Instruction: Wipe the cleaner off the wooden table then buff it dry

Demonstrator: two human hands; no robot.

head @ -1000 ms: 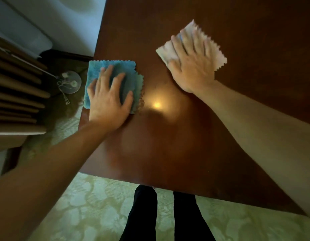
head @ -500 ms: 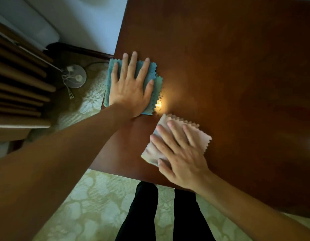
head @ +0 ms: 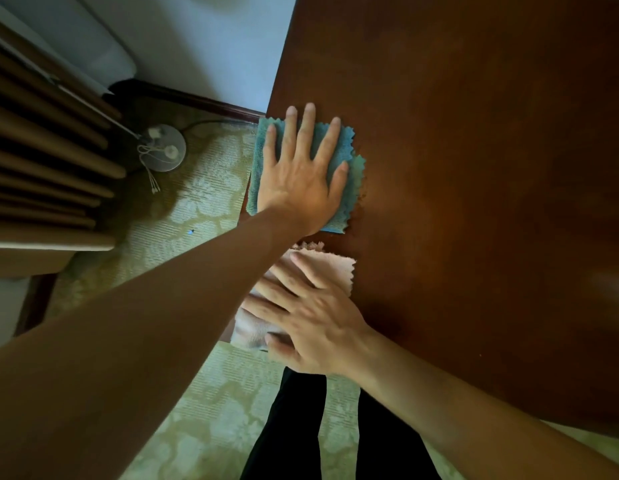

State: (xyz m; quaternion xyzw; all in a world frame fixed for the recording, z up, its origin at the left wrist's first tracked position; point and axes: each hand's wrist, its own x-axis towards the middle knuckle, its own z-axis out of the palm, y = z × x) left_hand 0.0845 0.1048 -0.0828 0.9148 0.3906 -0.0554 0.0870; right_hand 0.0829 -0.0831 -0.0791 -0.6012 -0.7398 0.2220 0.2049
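Both hands work the tabletop (head: 474,168) near corner, left hand (head: 297,188) with fingers spread flat on the blue cloth (head: 349,174), right hand (head: 315,327) likewise on the pink cloth (head: 336,268); most surface apparently remains unbuffed.

Table (head: 474,168) right bare; cloths (head: 346,157) crowd left edge.

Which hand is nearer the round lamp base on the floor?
Left. The left hand presses the blue cloth beside the lamp base; the right hand is further back.
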